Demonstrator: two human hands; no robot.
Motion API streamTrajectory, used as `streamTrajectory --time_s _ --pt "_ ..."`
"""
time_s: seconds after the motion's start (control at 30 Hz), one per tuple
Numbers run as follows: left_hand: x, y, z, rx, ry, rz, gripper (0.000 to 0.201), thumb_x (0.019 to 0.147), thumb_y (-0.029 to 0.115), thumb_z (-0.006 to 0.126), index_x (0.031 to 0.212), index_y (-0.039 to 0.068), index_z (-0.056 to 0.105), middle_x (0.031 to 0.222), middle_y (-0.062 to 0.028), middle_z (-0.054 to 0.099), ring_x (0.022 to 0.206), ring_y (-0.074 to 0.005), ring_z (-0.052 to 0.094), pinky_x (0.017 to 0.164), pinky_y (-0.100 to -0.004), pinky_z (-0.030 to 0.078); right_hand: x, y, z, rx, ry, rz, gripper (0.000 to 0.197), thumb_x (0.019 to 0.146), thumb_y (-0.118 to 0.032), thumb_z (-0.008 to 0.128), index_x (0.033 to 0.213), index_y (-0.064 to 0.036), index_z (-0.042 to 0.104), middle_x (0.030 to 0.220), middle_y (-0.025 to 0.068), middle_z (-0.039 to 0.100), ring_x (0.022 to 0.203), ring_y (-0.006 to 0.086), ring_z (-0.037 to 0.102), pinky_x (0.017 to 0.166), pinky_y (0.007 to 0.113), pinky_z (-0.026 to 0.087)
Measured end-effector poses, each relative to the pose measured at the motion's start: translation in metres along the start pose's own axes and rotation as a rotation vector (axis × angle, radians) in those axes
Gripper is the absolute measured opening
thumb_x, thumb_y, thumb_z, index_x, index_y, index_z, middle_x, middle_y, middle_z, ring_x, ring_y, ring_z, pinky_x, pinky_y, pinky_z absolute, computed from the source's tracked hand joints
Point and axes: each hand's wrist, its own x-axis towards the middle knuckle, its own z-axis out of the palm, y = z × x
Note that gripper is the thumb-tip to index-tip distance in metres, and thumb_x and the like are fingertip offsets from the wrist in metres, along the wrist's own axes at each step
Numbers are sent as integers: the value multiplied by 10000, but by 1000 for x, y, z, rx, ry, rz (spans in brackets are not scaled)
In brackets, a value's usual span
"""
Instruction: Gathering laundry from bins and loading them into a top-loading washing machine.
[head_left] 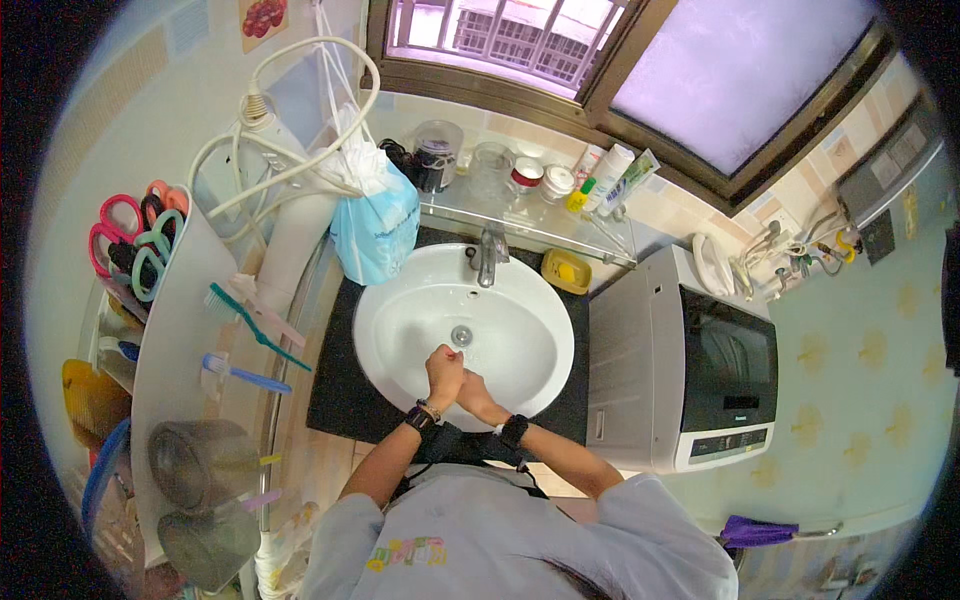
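Over the near half of the white oval washbasin (525,335), my two hands meet and touch. My left hand (445,374) is curled closed; whether anything is inside it is hidden. Pressed against it is my right hand (480,396), whose fingers are mostly hidden behind the left. Dark bands circle both wrists. Just beyond my hands lies the metal drain (461,336). A chrome tap (488,258) stands at the basin's far rim; no water stream is visible. To its right sits a yellow soap dish (567,271).
A light-blue drawstring bag (378,228) hangs left of the tap. Behind, a glass shelf (520,226) holds jars and tubes. A white washing machine (640,370) stands on the right. Toothbrushes, including a green one (255,327), and scissors (122,225) are at the left.
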Motion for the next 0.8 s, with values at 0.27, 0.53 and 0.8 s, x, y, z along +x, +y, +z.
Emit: streamTrajectory --time_s 0.27,0.53,0.8 --pt "31 -168 0 529 32 108 296 700 336 597 703 41 615 660 -151 595 647 -307 576 601 -416 448 0 -28 22 -220 -232 -126 284 767 -232 563 866 33 549 806 245 591 732 389 581 635 410 476" --pt "38 -188 5 774 -708 248 244 779 240 550 711 7 572 629 -90 555 566 -210 530 512 -369 429 -18 -10 21 -406 -153 -23 474 757 -270 590 1014 97 435 779 269 551 656 395 572 589 429 486" --pt "14 -123 -33 -731 -605 -837 476 885 430 442 1108 12 478 1028 -74 539 850 -208 543 772 -372 461 -14 -23 9 -421 -85 -43 699 663 -164 689 1206 30 294 884 255 525 772 374 578 608 404 493"
